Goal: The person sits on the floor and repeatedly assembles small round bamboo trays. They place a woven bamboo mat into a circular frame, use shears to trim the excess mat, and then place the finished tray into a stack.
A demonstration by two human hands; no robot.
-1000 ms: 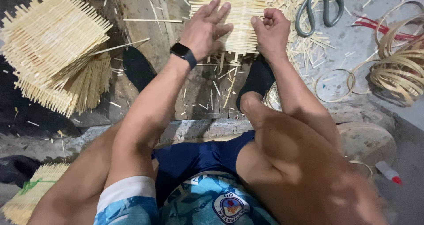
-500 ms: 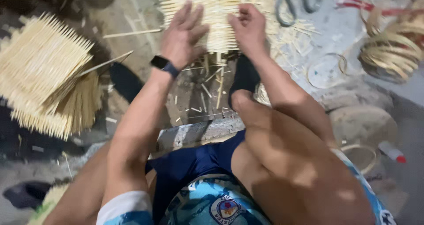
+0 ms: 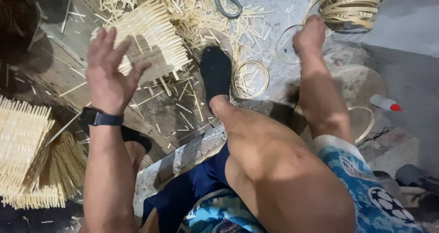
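Sitting over a wooden board (image 3: 151, 109) littered with thin slivers, the person works with both arms stretched forward. The board serves as the landmark here. At its left edge stands a stack of woven bamboo panels (image 3: 23, 146), the biggest pale mass in view, with loose sticks poking out below it. On the board's far end lies a single woven bamboo panel (image 3: 155, 41), tilted, its stick ends jutting like comb teeth. Beyond the board's right edge, at the top of the view, a coil of bamboo strips (image 3: 350, 6) rests on the concrete floor (image 3: 402, 77), and a smaller bamboo ring (image 3: 249, 80) lies just off the board's right side, beside a foot in a black sock (image 3: 216, 73).

The left hand (image 3: 109, 73) hovers above the board, palm down, fingers spread wide and slightly curled, holding nothing; it is just beside the near edge of the single panel, and whether it touches cannot be told. A black wristband (image 3: 103, 118) circles its wrist. The right hand (image 3: 311, 34), well right of the board, is closed into a loose fist just below the coil, fingers curled onto a thin hoop of strip (image 3: 286, 45). Scissors (image 3: 231, 0) lie past the board's far right corner, and a small white bottle with a red cap (image 3: 385, 103) lies far right.
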